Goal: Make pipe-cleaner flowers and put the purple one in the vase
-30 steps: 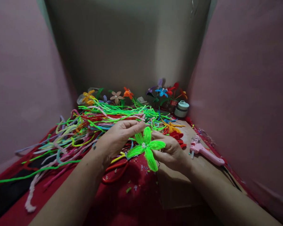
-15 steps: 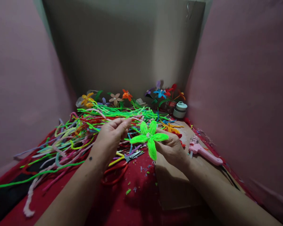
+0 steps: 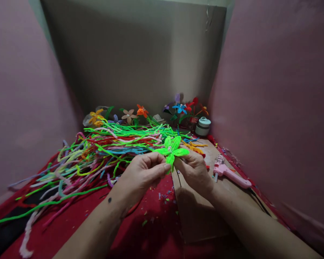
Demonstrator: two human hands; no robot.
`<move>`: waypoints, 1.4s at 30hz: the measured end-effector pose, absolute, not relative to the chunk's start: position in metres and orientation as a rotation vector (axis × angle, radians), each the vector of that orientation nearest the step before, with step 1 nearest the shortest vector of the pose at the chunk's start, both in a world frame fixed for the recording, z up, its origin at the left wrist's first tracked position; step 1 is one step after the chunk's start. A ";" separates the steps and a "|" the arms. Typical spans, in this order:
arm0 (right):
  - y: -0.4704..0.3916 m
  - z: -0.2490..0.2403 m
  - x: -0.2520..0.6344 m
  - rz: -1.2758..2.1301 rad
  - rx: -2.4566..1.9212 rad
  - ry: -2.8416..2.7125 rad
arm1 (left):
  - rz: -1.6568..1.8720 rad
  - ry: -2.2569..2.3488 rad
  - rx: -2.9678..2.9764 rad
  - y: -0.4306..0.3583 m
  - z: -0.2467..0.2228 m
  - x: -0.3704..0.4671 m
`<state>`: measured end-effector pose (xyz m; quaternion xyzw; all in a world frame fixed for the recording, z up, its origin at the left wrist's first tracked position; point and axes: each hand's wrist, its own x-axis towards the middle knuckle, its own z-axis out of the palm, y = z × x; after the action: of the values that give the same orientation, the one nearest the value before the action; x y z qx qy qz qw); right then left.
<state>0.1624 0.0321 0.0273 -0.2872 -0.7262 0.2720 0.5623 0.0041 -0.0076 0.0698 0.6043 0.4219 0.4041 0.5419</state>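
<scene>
A bright green pipe-cleaner flower point(image 3: 173, 148) with several looped petals and a pale centre is held up in front of me, its face toward the camera. My right hand point(image 3: 194, 171) is closed on it from behind and to the right; the fingertips are hidden by the petals. My left hand point(image 3: 147, 171) is closed too, thumb and fingers pinching at the flower's lower left petals. A thin dark stem point(image 3: 179, 178) hangs below the flower between the hands. The scissors are hidden behind my left hand and forearm.
A heap of coloured pipe cleaners point(image 3: 108, 144) spreads across the left of the red cloth point(image 3: 97, 230). Finished flowers point(image 3: 129, 116) stand at the back, near a pale lidded jar point(image 3: 203, 126). A pink glue gun point(image 3: 233, 176) lies on cardboard point(image 3: 202, 219) at the right.
My left hand has moved right, from beside the flower onto its lower left petals, covering the scissors. The flower has tilted a little and the view has shifted slightly.
</scene>
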 end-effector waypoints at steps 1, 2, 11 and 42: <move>0.032 0.026 0.163 0.703 -0.670 -1.691 | 0.958 1.014 1.459 -0.008 0.072 0.002; 0.032 0.026 0.162 0.773 -0.662 -1.668 | 0.955 1.030 1.485 -0.008 0.074 -0.001; 0.031 0.029 0.160 1.016 -0.627 -1.539 | 0.978 1.042 1.460 -0.006 0.072 -0.007; 0.033 0.025 0.164 0.102 -0.672 -1.726 | 1.056 0.728 0.686 -0.022 0.056 0.046</move>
<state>0.1637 0.0331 0.0247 -0.2897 -0.7445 0.0442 0.5999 0.0463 -0.0218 0.0562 0.3136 0.3327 0.4828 0.7469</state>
